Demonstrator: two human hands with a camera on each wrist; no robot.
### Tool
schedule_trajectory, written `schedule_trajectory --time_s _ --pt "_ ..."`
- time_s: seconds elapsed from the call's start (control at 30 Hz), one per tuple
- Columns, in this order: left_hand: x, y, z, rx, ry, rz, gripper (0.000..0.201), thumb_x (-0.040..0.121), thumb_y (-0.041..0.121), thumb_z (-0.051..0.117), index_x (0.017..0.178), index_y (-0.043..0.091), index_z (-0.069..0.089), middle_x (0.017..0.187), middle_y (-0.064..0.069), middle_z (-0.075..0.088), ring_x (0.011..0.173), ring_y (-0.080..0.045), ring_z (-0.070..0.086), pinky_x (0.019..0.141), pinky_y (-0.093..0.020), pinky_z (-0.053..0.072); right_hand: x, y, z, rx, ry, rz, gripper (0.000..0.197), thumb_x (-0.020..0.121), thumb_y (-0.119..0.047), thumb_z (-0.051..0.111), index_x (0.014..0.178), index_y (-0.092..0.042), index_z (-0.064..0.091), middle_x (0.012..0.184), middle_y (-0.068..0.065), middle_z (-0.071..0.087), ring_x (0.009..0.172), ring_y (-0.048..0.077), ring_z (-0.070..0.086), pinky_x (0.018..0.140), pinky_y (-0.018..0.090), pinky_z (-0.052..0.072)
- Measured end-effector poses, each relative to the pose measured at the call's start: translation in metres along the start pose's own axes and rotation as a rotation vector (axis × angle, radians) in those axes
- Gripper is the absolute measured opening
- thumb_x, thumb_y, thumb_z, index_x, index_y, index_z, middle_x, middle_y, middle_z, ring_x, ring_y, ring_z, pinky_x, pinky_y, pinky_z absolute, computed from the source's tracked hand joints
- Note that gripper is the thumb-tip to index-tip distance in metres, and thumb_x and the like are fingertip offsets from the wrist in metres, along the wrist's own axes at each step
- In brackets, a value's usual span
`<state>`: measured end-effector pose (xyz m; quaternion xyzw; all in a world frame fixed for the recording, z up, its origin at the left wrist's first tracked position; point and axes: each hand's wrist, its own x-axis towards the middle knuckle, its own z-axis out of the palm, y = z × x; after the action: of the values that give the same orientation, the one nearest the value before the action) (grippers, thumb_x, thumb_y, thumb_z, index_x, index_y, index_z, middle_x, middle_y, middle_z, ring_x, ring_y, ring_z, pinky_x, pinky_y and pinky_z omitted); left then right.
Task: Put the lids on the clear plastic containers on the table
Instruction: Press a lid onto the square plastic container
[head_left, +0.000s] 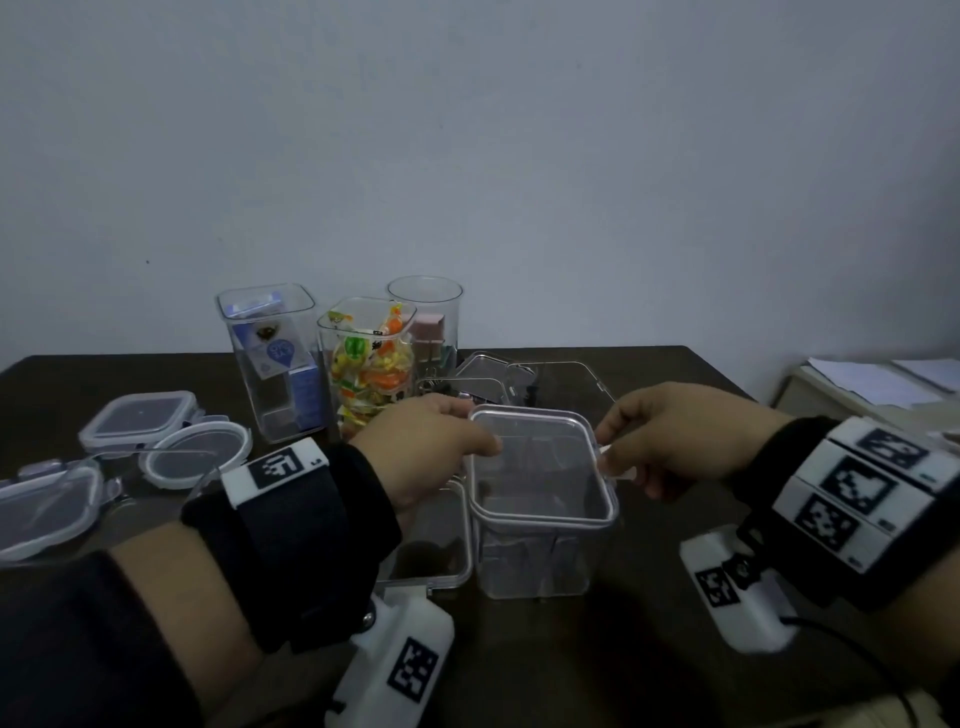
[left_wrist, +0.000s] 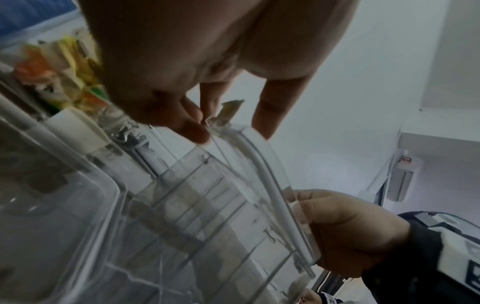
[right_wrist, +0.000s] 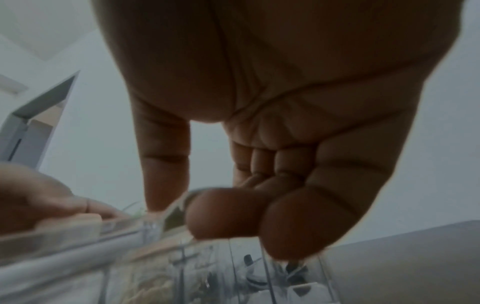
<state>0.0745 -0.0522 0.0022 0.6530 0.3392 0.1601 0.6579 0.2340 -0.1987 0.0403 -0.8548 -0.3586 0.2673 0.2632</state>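
At the left edge of the dark table (head_left: 675, 374) three loose lids (head_left: 140, 415) lie apart from their containers, a rounded-square one behind, a round one just beside it and a larger one nearest the edge; none is on anything yet. Right of them stand three tall open jars in a row: a square jar (head_left: 275, 358) holding packets with a blue heart-shaped label whose print is too small to read, a jar of wrapped sweets (head_left: 371, 358) touching it, and a round jar (head_left: 431, 317) behind. Any wide swing of the left forearm could, I judge, knock these tall jars over, since they stand just behind the left hand (head_left: 426, 457). That hand has its fingers curled on the left rim of a clear lid (head_left: 540, 462), which sits on top of a square clear container (head_left: 535, 551) in front of the person. The right hand (head_left: 670, 441) pinches the lid's right latch flap between thumb and curled fingers. The lid looks laid on but not snapped; pressing one side first could tilt it or pop the far edge up, and the light empty container could slide. Only black-and-white square markers show on the wrist bands; no brand is legible.
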Motion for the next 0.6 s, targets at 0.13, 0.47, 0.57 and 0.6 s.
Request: schedule_trajectory --time_s 0.13,0.47,0.57,0.6 --pt "0.000 -0.002 -0.007 0.079 -0.024 -0.054 0.043 0.078 0.012 0.069 0.120 0.019 0.059 0.111 -0.012 0.064 0.091 -0.022 0.058 0.070 -0.035 0.050 0.003 0.004 0.003 0.047 -0.037 0.039 0.016 0.077 -0.011 0.069 0.093 -0.008 0.067 0.068 0.012 0.065 0.051 0.024 0.062 0.051 0.027 0.050" --pt "-0.002 -0.004 -0.003 -0.044 -0.170 -0.169 0.033 0.084 -0.007 0.051 0.108 0.012 0.065 0.104 -0.016 0.067 0.075 -0.022 0.065 0.080 -0.048 0.057 0.004 0.001 0.010 0.126 -0.072 0.052 0.023 0.079 -0.001 0.061 0.100 -0.009 0.066 0.098 0.017 0.069 0.065 0.028 0.067 0.066 0.042 0.059" --pt "-0.001 -0.003 -0.002 0.033 -0.177 -0.153 0.038 0.080 -0.009 0.051 0.110 0.010 0.064 0.117 -0.021 0.065 0.089 -0.029 0.064 0.085 -0.054 0.054 0.004 0.001 0.012 0.123 -0.057 0.068 0.024 0.077 0.002 0.060 0.098 -0.005 0.065 0.108 0.025 0.065 0.073 0.035 0.065 0.074 0.051 0.058" --pt "0.000 -0.003 -0.002 0.057 -0.173 -0.145 0.037 0.079 -0.010 0.052 0.109 0.009 0.064 0.117 -0.022 0.064 0.090 -0.030 0.064 0.087 -0.054 0.053 0.004 0.001 0.012 0.122 -0.054 0.073 0.024 0.077 0.003 0.060 0.099 -0.005 0.066 0.109 0.025 0.064 0.073 0.036 0.065 0.075 0.051 0.058"
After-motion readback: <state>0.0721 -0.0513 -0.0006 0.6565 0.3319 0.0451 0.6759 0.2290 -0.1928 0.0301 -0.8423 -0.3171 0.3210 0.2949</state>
